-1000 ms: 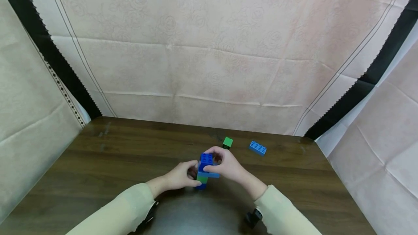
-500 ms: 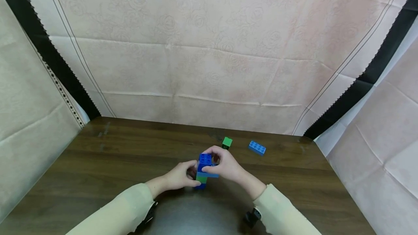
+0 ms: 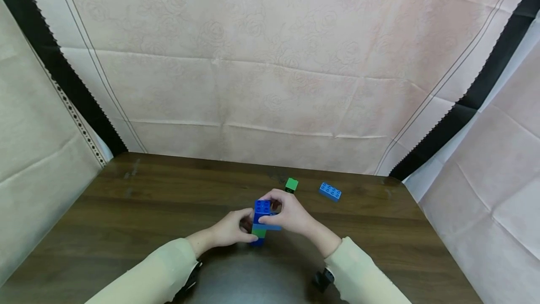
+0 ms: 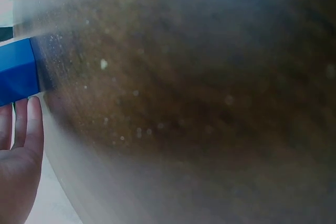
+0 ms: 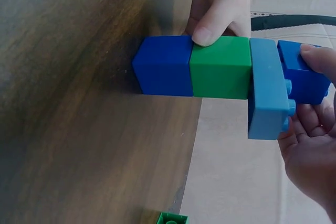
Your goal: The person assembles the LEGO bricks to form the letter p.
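Note:
A tower of toy building bricks stands on the table between both hands. From the bottom it has a dark blue brick (image 5: 165, 66), a green brick (image 5: 220, 69), a longer light blue brick (image 5: 266, 98) that juts out to the right, and a dark blue top brick (image 5: 302, 80). My left hand (image 3: 229, 230) grips the lower tower, its thumb at the seam of the green and lower blue bricks. With thumb and fingers, my right hand (image 3: 293, 212) pinches the top brick, which looks slightly tilted in the right wrist view. A blue brick (image 4: 17, 72) shows in the left wrist view.
Beyond the right hand, a small green brick (image 3: 291, 184) lies on the brown wooden table (image 3: 168, 186). A loose light blue brick (image 3: 330, 191) lies to its right, studs up. Pale cloth (image 3: 261, 83) hangs behind the table and at both sides.

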Motion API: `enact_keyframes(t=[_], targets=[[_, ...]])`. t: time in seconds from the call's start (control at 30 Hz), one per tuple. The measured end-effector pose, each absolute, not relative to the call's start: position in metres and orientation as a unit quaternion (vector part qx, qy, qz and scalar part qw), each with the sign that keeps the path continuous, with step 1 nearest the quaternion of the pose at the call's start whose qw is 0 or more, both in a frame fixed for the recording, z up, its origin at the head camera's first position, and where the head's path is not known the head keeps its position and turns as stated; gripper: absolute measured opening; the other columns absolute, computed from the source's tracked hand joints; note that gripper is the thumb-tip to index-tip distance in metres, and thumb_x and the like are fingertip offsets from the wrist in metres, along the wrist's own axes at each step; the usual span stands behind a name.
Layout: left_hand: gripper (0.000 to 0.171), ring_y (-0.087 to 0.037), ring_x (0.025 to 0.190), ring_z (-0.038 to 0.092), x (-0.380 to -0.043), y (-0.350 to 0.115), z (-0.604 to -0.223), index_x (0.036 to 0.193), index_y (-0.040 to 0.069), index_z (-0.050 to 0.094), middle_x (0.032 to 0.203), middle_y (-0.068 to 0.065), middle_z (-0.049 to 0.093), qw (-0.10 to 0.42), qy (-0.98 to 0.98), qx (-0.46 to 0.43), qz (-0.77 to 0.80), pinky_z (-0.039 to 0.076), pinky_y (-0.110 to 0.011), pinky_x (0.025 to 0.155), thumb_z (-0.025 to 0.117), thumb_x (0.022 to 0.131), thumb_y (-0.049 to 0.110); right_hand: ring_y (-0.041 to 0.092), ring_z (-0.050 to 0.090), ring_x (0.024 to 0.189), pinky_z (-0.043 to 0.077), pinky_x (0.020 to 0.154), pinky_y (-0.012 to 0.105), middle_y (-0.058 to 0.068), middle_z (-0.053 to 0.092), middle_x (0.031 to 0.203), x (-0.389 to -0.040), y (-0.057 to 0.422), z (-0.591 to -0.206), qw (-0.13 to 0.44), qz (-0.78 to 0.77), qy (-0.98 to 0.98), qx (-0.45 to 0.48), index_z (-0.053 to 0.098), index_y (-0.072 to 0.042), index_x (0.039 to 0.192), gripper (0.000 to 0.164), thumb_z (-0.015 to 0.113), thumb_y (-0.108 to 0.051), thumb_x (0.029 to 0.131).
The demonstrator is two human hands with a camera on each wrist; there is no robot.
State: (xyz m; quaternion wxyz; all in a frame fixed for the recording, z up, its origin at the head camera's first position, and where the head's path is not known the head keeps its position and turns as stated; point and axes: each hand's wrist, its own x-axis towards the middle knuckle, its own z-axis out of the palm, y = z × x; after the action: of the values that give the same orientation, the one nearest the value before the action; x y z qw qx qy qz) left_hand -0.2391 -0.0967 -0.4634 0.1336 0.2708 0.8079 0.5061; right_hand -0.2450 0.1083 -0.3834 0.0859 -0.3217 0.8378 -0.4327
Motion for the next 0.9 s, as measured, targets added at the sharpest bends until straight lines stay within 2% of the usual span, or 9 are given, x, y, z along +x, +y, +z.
enact_keyframes(t=[0.9], targets=[[0.027,-0.014,0.090,0.060,-0.2361,-0.0975,-0.4601,0.101,0.008,0.054,0.100,-0.004,0.063,0.129,0.809,0.278,0.501,0.054,-0.030,0.080,0.071,0.083,0.020,0.013,0.055,0.084,0.049,0.075,0.023,0.005,0.064,0.100,-0.2425,0.1091,-0.3884,0.077,-0.427,0.845,-0.313,0.062,-0.008,0.110,0.034,0.074,-0.021,0.080]])
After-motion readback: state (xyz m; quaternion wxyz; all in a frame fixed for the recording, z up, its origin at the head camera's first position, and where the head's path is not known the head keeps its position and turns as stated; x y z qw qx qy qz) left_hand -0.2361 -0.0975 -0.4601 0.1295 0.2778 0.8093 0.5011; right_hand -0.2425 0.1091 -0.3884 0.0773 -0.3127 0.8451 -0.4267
